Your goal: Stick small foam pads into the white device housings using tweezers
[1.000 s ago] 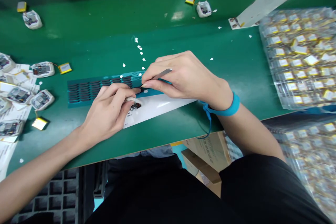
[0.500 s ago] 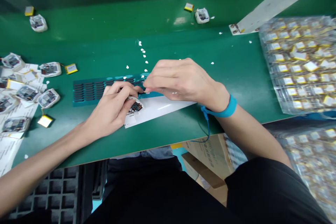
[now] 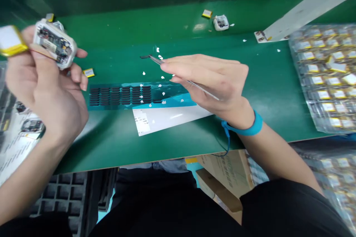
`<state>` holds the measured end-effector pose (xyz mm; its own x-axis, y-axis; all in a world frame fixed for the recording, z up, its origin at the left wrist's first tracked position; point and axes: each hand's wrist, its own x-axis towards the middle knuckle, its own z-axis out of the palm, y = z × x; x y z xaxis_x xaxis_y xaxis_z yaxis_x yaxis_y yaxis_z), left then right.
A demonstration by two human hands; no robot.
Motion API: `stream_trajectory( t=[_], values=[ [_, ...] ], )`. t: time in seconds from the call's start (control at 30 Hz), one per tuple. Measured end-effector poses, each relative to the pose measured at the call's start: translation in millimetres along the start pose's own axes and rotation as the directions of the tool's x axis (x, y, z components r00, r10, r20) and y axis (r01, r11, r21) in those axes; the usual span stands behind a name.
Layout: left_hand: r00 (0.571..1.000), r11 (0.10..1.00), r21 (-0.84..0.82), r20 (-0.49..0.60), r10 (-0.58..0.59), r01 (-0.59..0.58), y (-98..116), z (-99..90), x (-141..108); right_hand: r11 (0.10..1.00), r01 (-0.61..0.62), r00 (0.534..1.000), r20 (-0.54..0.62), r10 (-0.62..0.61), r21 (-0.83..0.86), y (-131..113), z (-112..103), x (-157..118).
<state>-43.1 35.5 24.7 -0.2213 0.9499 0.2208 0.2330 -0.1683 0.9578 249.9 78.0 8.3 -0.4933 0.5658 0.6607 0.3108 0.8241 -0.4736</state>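
Observation:
My left hand (image 3: 52, 92) is raised at the left, closed round a white device housing (image 3: 54, 44) whose circuit board faces up. A yellow-edged battery (image 3: 12, 40), wired to the housing, sticks out past my thumb. My right hand (image 3: 214, 81) wears a blue wrist strap (image 3: 246, 124) and pinches metal tweezers (image 3: 203, 89). A small black strip (image 3: 144, 57) sits at the tweezers' tips, above the green bench. Below lies a blue sheet (image 3: 180, 98) with rows of black strips (image 3: 119, 95). A white paper (image 3: 172, 118) lies along the sheet's near edge.
A clear tray of batteries (image 3: 330, 77) stands at the right, by a white post (image 3: 306, 7). One more housing (image 3: 221, 23) and a loose battery (image 3: 207, 13) lie at the back. Small white dots are scattered mid-bench. Papers and housings (image 3: 30, 127) are at the left.
My left hand has moved from the blue sheet to the upper left, lifting a housing with its battery. My right hand has shifted slightly; its tweezers now show, with a black strip at the tips.

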Motion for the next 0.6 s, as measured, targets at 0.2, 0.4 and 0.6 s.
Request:
stream_trajectory(
  t=[0.2,0.4,0.6],
  values=[
    [0.924,0.881,-0.281,0.078,-0.374,0.380,2.7,19.5,6.9,0.998,-0.062,0.997,0.040,0.063,-0.020,-23.6,-2.3,-3.6],
    [0.919,0.888,-0.242,0.143,-0.367,0.392,-0.1,35.1,-15.9,0.993,0.115,0.978,0.178,-0.108,-0.031,-39.4,-8.2,-3.5],
    [0.923,0.889,-0.259,0.188,-0.336,0.377,3.6,35.9,-27.6,0.991,0.118,0.939,0.333,-0.090,-0.065,-39.0,-0.4,-0.5]
  ],
)
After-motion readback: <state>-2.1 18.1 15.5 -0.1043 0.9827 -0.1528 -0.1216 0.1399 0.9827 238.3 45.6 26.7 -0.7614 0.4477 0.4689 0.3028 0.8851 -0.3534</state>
